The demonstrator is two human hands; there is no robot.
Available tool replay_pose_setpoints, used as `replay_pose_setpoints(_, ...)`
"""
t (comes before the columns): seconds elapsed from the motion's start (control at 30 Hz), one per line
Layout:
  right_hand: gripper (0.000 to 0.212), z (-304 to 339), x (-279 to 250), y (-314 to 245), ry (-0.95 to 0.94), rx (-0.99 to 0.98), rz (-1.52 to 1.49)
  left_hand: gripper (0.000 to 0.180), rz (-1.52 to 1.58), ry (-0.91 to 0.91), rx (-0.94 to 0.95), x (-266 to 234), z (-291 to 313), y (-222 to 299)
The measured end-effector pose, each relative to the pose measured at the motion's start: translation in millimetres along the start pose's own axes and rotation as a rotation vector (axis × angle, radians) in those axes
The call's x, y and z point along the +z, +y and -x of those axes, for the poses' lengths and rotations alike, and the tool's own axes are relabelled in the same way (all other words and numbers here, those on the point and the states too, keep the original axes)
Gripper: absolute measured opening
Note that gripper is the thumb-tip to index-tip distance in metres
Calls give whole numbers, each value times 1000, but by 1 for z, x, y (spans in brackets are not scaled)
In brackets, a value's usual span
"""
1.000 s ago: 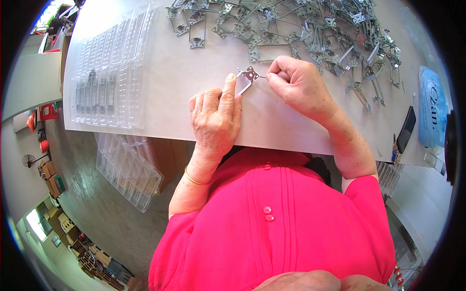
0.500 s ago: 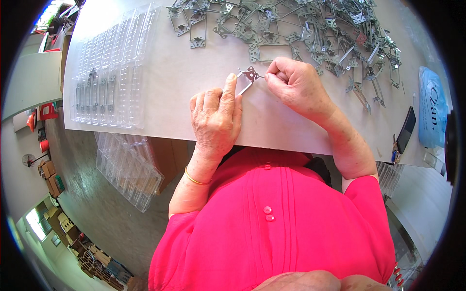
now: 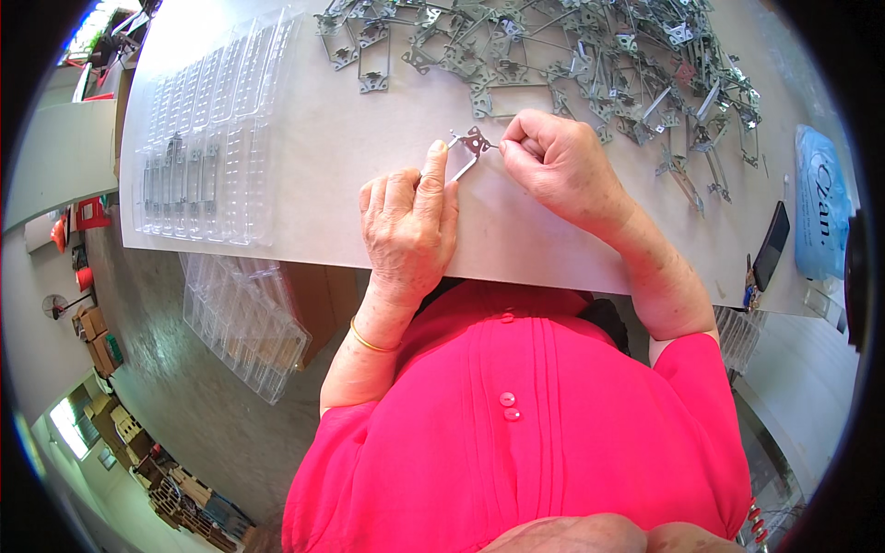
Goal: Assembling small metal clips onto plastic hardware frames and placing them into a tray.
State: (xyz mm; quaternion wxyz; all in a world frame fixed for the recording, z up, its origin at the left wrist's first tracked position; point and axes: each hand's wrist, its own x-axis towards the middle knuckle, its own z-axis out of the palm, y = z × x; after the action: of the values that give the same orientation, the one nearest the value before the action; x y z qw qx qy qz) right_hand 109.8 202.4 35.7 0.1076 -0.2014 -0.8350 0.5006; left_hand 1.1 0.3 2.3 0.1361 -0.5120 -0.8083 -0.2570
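A small metal bracket (image 3: 476, 142) with a holed plate and thin rods is held just above the white table, between my two hands. My left hand (image 3: 410, 219) grips its left side and lower rod between thumb and stretched index finger, the other fingers lying together. On the other side, my right hand (image 3: 562, 164) is closed in a pinch on the thin rod end that sticks out to the right. The fingertips hide the end of that rod. Beyond the hands lies a heap of similar metal brackets (image 3: 525, 69), tangled together.
Transparent plastic trays (image 3: 249, 175) lie at the table's left, one with several brackets in its slots. More transparent trays (image 3: 244, 318) and a cardboard box (image 3: 323, 300) are below the front edge. A phone (image 3: 771, 247) and a blue plastic bag (image 3: 820, 207) lie at the right.
Both hands and the bracket have shifted very slightly left. The grip of each hand looks the same.
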Motion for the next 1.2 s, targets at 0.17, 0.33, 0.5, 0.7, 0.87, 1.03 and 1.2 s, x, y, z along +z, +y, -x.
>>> replay_pose_setpoints(0.17,11,1,0,0,16,-37,15,56,5,16,13,2,1,-1)
replay_pose_setpoints(0.33,12,0,3,0,35,-48,39,55,8,17,14,2,0,-1)
replay_pose_setpoints(0.5,11,0,2,3,35,-92,35,55,6,8,11,2,0,-2)
replay_pose_setpoints(0.7,12,0,0,0,8,-38,28,56,9,10,14,2,1,-2)
replay_pose_setpoints(0.87,10,0,0,0,24,-69,36,54,-1,-9,-9,-2,-2,2)
replay_pose_setpoints(1.03,12,-2,5,2,71,-114,108,53,9,16,9,-1,-4,0)
replay_pose_setpoints(1.2,7,0,10,8,119,-208,168,56,33,8,0,-5,-5,1)
